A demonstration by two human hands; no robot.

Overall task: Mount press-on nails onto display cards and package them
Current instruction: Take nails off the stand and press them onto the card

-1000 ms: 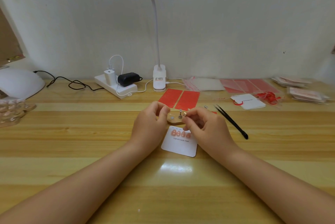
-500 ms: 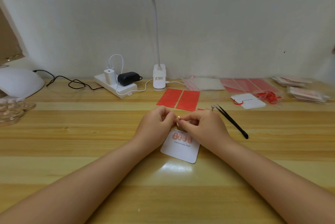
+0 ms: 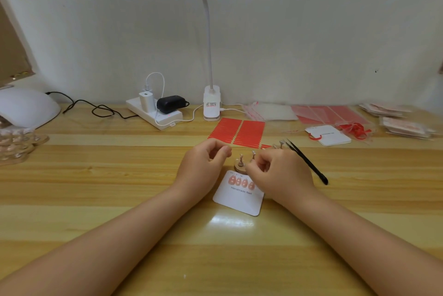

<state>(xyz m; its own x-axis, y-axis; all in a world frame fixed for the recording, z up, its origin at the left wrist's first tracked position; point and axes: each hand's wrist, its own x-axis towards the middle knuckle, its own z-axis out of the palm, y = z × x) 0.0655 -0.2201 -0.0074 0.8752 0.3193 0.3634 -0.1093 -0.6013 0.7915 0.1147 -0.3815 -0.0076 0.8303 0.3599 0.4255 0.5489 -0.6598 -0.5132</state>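
Observation:
A white display card point(image 3: 236, 196) printed "Handmade Nail" lies flat on the wooden table point(image 3: 96, 188), with several pink press-on nails point(image 3: 241, 182) in a row along its top. Just behind it sits a small round wooden stand point(image 3: 240, 166) with two upright pegs. My left hand point(image 3: 203, 167) hovers left of the stand, fingers curled and thumb near the index tip, with nothing visible in it. My right hand point(image 3: 281, 171) covers the card's right corner, its curled fingertips at the stand's right side. Whether they pinch anything is hidden.
Black tweezers point(image 3: 309, 164) lie right of my right hand, loose metal pegs point(image 3: 279, 144) and red adhesive strips point(image 3: 237, 131) behind. Farther back: power strip point(image 3: 155, 113), clamp lamp point(image 3: 211, 106), clear bags point(image 3: 330, 113), spare card point(image 3: 328, 135), packaged sets point(image 3: 402, 125). A nail dryer point(image 3: 26, 106) stands far left.
My right hand brought a small nail down to the card, both hands met over it, and they have drawn apart again. The card shows one more nail; the stand is uncovered.

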